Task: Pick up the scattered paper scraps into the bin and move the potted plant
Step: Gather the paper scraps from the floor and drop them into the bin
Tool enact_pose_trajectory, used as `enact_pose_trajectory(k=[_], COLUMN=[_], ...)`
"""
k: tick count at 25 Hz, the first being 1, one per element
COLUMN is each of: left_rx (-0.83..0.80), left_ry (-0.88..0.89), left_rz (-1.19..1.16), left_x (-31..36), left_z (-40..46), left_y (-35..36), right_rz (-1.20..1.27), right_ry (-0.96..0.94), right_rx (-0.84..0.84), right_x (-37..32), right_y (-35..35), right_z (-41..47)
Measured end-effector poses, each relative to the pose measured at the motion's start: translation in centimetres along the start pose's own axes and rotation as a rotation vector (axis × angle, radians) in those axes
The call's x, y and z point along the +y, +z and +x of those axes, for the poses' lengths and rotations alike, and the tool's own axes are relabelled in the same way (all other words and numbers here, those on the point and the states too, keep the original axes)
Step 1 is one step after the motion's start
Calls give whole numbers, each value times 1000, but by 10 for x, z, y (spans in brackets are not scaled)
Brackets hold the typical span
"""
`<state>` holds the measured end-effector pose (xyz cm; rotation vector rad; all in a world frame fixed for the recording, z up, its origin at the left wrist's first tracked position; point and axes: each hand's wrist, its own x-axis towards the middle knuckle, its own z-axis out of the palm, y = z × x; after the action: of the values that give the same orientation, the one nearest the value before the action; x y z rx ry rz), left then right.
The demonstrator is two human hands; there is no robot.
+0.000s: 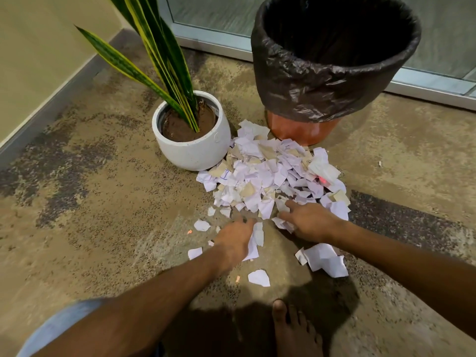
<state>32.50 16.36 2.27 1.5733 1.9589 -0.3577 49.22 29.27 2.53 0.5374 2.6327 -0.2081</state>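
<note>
A heap of white and tan paper scraps (270,173) lies on the floor between a white potted plant (192,148) with long green leaves and an orange bin (332,60) lined with a black bag. My left hand (235,239) rests palm down on loose scraps at the heap's near edge, fingers apart. My right hand (310,221) lies flat on the heap's near right edge, fingers spread over scraps. Neither hand visibly grips anything. Several stray scraps (325,261) lie nearer to me.
The floor is mottled brown concrete. A beige wall with a grey skirting (51,96) runs along the left. A glass door with a metal frame (425,83) stands behind the bin. My bare foot (291,328) is at the bottom centre.
</note>
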Motion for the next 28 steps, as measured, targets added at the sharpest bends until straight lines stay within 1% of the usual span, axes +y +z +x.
enact_pose_trajectory(k=[2, 4, 7, 8, 9, 11, 12, 13, 14, 15, 17, 18, 19, 20, 21, 22, 23, 24, 25, 26, 27, 28], left_rx=[8, 49, 176, 234, 298, 426, 493, 564, 632, 693, 811, 864, 918, 985, 1064, 1144, 1206, 1237, 1236, 1201, 1152, 1115], left_ry=[76, 107, 125, 144, 161, 180, 187, 194, 208, 230, 273, 290, 309, 328, 348, 367, 375, 368, 352, 334, 312, 288], left_rz=[-93, -210, -488, -558, -598, -684, -734, -787, -848, -913, -963, -949, -921, -885, -841, -792, -747, -713, -688, -663, -622, -557], left_x=[0, 1, 7, 9, 10, 7, 4, 2, 1, 1, 8, 15, 24, 33, 42, 51, 58, 65, 72, 77, 80, 80], left_z=[0, 1, 0, -2, -5, -14, -21, -28, -35, -41, -43, -41, -37, -32, -26, -18, -10, -1, 7, 15, 22, 29], left_y=[-9, -28, -71, -89, -108, -145, -163, -179, -195, -209, -235, -247, -260, -272, -285, -296, -306, -316, -323, -328, -330, -330], right_rz=[36, 97, 155, 220, 307, 342, 344, 365, 374, 493, 600, 588, 551, 488, 507, 425, 234, 212, 215, 67, 6, 54], right_ry=[18, 63, 94, 139, 154, 126, 106, 199, 330, 472, 641, 742, 768, 766, 713, 672, 578, 494, 452, 501, 593, 582], right_rx=[56, 139, 289, 350, 542, 983, 1156, 1213, 1213, 1128, 634, 494, 514, 541, 561, 703, 862, 991, 993, 1015, 956, 990], right_x=[2, 12, 13, 16, 22, 40, 41, 36, 19, -4, -80, -124, -182, -182, -129, -77, -20, 30, 72, 99, 107, 116], right_y=[-20, -58, -120, -143, -174, -237, -241, -229, -202, -157, -6, 61, 134, 140, 76, 13, -68, -156, -230, -262, -243, -228], right_z=[-2, -4, -23, -30, -37, -50, -55, -50, -48, -64, -95, -96, -96, -88, -73, -65, -59, -49, -36, -22, -24, -26])
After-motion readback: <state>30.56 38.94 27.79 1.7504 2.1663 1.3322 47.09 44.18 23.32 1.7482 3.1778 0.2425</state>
